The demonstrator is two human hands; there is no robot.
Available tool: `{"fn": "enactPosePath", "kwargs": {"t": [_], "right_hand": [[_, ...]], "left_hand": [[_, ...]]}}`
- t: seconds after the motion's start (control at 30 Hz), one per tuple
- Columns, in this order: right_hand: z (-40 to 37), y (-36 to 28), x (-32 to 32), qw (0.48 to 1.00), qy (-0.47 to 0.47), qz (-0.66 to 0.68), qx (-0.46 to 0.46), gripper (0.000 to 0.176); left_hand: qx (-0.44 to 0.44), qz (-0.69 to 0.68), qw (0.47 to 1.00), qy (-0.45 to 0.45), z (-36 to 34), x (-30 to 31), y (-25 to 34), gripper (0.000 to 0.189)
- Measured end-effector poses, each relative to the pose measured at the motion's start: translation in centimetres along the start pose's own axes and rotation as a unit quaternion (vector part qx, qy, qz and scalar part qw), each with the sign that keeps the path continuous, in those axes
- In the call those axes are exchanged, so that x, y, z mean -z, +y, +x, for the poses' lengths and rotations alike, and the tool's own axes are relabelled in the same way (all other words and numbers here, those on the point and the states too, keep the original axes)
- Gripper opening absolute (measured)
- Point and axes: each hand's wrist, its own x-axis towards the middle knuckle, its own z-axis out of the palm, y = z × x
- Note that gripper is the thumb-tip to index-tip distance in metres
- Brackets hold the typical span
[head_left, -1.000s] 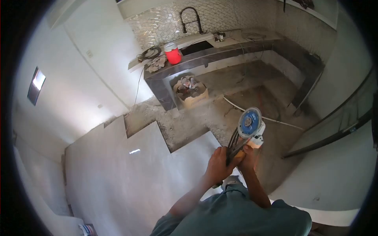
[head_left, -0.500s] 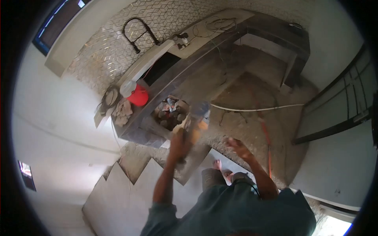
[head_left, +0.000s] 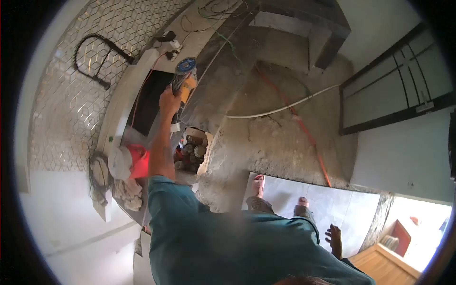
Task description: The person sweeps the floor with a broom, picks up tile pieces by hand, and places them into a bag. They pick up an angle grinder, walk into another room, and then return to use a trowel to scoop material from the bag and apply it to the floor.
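Observation:
My left hand [head_left: 169, 100] is wrapped round an angle grinder [head_left: 188, 88] with a yellow body. Its blue disc [head_left: 185, 65] points away from me, over the front edge of the counter [head_left: 151, 97] beside the dark sink opening [head_left: 154, 102]. Low on the right, over the pale floor tiles [head_left: 320, 204], hangs my right hand [head_left: 335, 238], its fingers apart and nothing in them.
A red bucket [head_left: 139, 161] stands on the counter near cloths [head_left: 128, 194] and a coiled cable [head_left: 99, 173]. Below is a torn carton [head_left: 206, 151] of round pieces. A white hose [head_left: 285, 109] and an orange strip [head_left: 306, 130] cross the rough floor. A black faucet [head_left: 97, 78] rises behind the sink.
My left hand has carried the grinder forward and left to the sink side of the counter. My right hand has dropped back to my side. The view has turned and shifted.

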Motion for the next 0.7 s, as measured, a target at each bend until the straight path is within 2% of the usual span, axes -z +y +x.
{"fn": "enactPosePath", "kwargs": {"t": [0.1, 0.17, 0.2, 0.27, 0.33, 0.4, 0.43, 0.47, 0.5, 0.53, 0.63, 0.7], "right_hand": [[-3.9, 4.1, -1.0, 0.997, 0.045, 0.022, -0.051, 0.054], [-5.5, 4.8, -2.0, 0.995, 0.012, -0.008, -0.097, 0.047], [-6.8, 4.4, -2.8, 0.996, 0.017, -0.027, -0.080, 0.046], [-9.1, 3.7, -3.4, 0.998, -0.006, 0.017, -0.063, 0.044], [-5.8, 9.2, -1.4, 0.993, -0.010, 0.075, -0.086, 0.039], [-8.4, 5.9, -1.9, 0.997, 0.006, 0.026, -0.077, 0.036], [-6.4, 7.3, -1.0, 0.996, 0.012, 0.014, -0.091, 0.036], [-5.7, 7.8, -0.6, 0.990, 0.048, 0.058, -0.118, 0.038], [-6.0, 7.9, -0.9, 0.981, 0.077, 0.094, -0.152, 0.040], [-6.4, 8.1, -1.1, 0.980, 0.102, 0.067, -0.156, 0.044], [-8.0, 10.4, -1.6, 0.980, 0.082, 0.078, -0.164, 0.043], [-8.0, 13.3, -3.1, 0.971, 0.101, 0.131, -0.175, 0.039]], "left_hand": [[0.003, -0.010, 1.000, 0.001, 2.5, -1.4, -2.2, 0.044], [-0.029, -0.006, 0.999, 0.011, 3.5, -1.5, -3.5, 0.044], [-0.040, -0.011, 0.999, -0.019, 3.9, -1.2, -3.8, 0.042], [-0.051, -0.025, 0.998, -0.021, 4.1, -1.4, -4.3, 0.041], [-0.050, -0.044, 0.997, -0.040, 3.9, -0.9, -4.8, 0.041], [-0.049, -0.042, 0.996, -0.056, 3.4, -1.2, -5.2, 0.042], [-0.056, -0.029, 0.997, -0.046, 3.4, -1.7, -5.5, 0.042], [-0.047, -0.066, 0.993, -0.085, 3.1, -0.7, -4.7, 0.049], [-0.052, -0.043, 0.994, -0.082, 3.1, -1.7, -6.3, 0.053], [-0.051, -0.016, 0.995, -0.082, 3.0, -2.9, -8.0, 0.058], [-0.018, -0.036, 0.995, -0.094, 2.3, -2.5, -7.5, 0.062], [0.012, -0.062, 0.992, -0.113, 2.1, -1.6, -6.2, 0.061]]}}
